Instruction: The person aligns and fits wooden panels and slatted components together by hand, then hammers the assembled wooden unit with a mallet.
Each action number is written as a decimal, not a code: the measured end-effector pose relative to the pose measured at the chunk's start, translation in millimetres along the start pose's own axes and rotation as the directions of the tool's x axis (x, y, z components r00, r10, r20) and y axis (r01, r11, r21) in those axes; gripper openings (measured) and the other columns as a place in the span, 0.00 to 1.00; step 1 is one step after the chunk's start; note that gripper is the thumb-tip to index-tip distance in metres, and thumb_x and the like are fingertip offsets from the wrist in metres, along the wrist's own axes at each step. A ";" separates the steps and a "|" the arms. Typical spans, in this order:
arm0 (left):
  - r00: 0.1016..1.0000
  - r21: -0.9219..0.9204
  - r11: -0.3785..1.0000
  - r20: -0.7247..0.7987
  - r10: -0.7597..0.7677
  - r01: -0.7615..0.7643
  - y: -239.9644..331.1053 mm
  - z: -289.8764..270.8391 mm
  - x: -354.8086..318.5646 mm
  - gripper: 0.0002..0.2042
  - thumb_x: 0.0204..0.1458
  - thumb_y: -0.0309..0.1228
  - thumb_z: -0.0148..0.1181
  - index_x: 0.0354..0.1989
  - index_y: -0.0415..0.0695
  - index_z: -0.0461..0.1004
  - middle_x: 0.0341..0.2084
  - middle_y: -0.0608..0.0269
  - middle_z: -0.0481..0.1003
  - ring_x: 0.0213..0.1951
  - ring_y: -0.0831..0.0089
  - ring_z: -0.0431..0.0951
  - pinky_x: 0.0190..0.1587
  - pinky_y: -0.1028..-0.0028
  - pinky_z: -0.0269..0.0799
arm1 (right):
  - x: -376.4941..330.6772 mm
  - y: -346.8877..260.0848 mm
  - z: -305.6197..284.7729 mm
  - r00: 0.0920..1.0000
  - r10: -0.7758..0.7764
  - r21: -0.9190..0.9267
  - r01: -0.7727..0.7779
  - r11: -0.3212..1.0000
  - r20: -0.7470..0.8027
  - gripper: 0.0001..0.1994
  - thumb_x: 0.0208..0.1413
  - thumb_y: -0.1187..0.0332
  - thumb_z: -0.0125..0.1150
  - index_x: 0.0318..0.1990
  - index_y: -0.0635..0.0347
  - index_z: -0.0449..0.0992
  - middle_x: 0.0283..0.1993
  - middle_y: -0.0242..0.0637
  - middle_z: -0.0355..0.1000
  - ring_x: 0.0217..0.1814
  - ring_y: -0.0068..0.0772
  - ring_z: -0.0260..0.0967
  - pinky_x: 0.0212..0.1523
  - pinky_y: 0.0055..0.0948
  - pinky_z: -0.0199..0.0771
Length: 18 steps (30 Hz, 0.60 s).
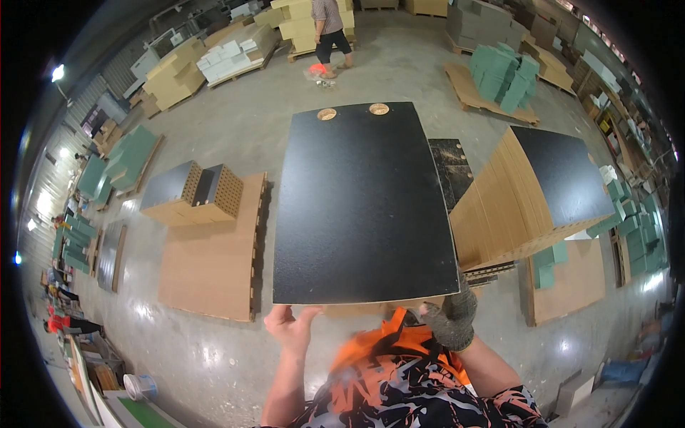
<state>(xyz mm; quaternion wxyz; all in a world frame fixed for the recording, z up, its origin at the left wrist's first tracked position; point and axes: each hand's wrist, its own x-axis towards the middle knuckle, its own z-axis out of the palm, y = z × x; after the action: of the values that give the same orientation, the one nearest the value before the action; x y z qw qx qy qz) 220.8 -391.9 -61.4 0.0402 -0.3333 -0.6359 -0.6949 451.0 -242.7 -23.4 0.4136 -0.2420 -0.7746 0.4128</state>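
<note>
A large flat black rectangular board with a matte, finely grained face (364,203) is held out level in front of the person, its long axis running from 6 o'clock at the body toward 12 o'clock, away over the concrete floor (235,121). Two round tan wooden plugs (352,111) sit at its far edge.

The bare left hand (291,327) clasps the near edge at the board's 7 o'clock corner, fingers curled up against the underside and thumb at the rim. The right hand (451,317), in a grey knitted glove, grips the near edge at the 5 o'clock corner, closed on the board. Both hands are at the same short edge, about equally near; the whole board lies ahead of them.

At 3 o'clock of the board stands a tall stack of tan fibreboard panels with a black top sheet (528,200), edges ribbed with layers. At 9 o'clock a low wooden pallet topped with a plain brown sheet (210,260) carries two short stacks of perforated-edged panels (191,192). Green foam blocks (503,75) are heaped at 1 o'clock, and another person (330,32) stands at 12 o'clock.
</note>
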 end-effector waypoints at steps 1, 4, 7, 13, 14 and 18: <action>0.999 -0.063 0.998 0.025 0.032 -0.030 0.6 -0.9 2.5 0.13 0.39 0.24 0.73 0.34 0.35 0.79 0.16 0.76 0.72 0.18 0.88 0.56 0.19 0.82 0.52 | 1.0 -2.0 -3.6 0.999 0.034 0.025 -0.035 0.999 0.009 0.31 0.48 0.69 0.66 0.61 0.66 0.63 0.56 0.46 0.69 0.55 0.37 0.70 0.54 0.32 0.69; 0.999 -0.080 0.996 0.026 -0.043 0.045 -5.4 -9.2 4.5 0.11 0.46 0.27 0.69 0.35 0.33 0.78 0.16 0.75 0.71 0.20 0.87 0.59 0.21 0.83 0.55 | -0.6 6.0 3.2 0.991 0.069 0.205 -0.044 0.978 -0.114 0.26 0.52 0.69 0.63 0.58 0.68 0.66 0.53 0.45 0.72 0.51 0.31 0.71 0.53 0.31 0.70; 0.996 0.162 0.987 0.079 -0.028 0.015 -7.4 -13.8 4.3 0.11 0.51 0.30 0.67 0.37 0.34 0.79 0.15 0.74 0.70 0.20 0.86 0.60 0.22 0.83 0.58 | 1.0 -3.1 1.8 0.992 0.084 0.122 -0.072 0.990 -0.097 0.24 0.54 0.69 0.62 0.58 0.68 0.68 0.50 0.43 0.75 0.47 0.28 0.72 0.50 0.29 0.71; 0.997 0.199 0.978 0.066 0.043 -0.056 -3.2 -9.4 5.6 0.11 0.56 0.31 0.62 0.31 0.33 0.78 0.18 0.77 0.68 0.22 0.88 0.59 0.23 0.84 0.53 | 0.0 -0.7 4.5 0.991 0.055 0.069 -0.047 0.997 -0.125 0.25 0.54 0.68 0.63 0.58 0.68 0.67 0.44 0.42 0.76 0.41 0.31 0.75 0.43 0.28 0.74; 0.997 0.191 0.980 0.064 0.045 -0.057 -3.9 -9.7 5.1 0.11 0.56 0.31 0.62 0.31 0.33 0.78 0.19 0.77 0.68 0.23 0.87 0.59 0.23 0.85 0.53 | -0.4 -1.4 5.7 0.990 0.056 0.068 -0.048 0.997 -0.130 0.25 0.54 0.68 0.63 0.58 0.68 0.67 0.44 0.42 0.76 0.41 0.31 0.75 0.43 0.28 0.74; 0.996 0.164 0.986 0.090 0.020 -0.034 -4.7 -13.1 4.4 0.09 0.54 0.28 0.63 0.33 0.33 0.77 0.22 0.74 0.71 0.24 0.87 0.64 0.26 0.85 0.59 | -0.7 -6.1 12.5 0.967 0.117 0.110 -0.094 0.989 -0.225 0.12 0.52 0.71 0.64 0.44 0.64 0.75 0.36 0.34 0.76 0.36 0.26 0.70 0.39 0.26 0.69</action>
<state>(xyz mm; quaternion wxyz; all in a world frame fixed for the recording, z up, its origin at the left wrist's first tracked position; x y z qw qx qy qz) 209.8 -401.3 -62.7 0.0493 -0.3676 -0.6880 -0.6237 440.7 -252.1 -22.6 0.4895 -0.3085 -0.6862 0.4409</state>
